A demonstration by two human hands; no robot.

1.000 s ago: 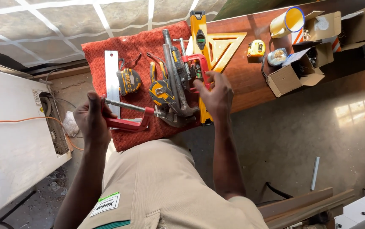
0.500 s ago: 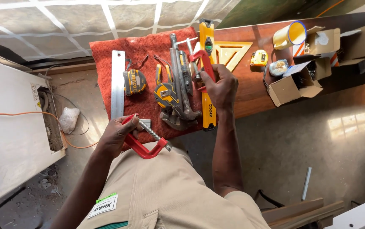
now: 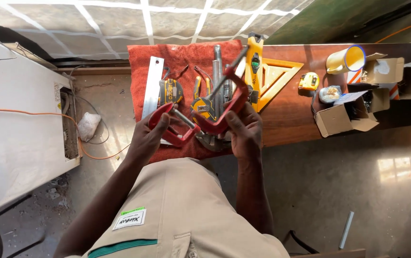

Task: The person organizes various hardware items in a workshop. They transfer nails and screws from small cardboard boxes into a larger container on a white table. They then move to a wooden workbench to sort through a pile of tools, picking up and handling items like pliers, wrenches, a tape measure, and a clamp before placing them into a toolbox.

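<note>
2 red clamps are held above the red cloth (image 3: pixel 186 57): small clamp (image 3: pixel 172 125) gripped in left hand (image 3: pixel 144 138), big clamp (image 3: pixel 224 102) in right hand (image 3: pixel 244 134). Frames, not screws, should be held; kept apart to avoid snagging.

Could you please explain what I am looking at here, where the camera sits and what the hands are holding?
There is no machine: a person works with bare hands, and a camera on their head looks down, so you see their shirt at the bottom. The left hand holds a small red clamp; the right hand holds a bigger red clamp. Beneath them a red cloth covers part of a wooden bench. On the cloth lie a steel ruler, a tape measure, pliers and a yellow level. Further right are a yellow square, a yellow mug and open cardboard boxes.
</note>
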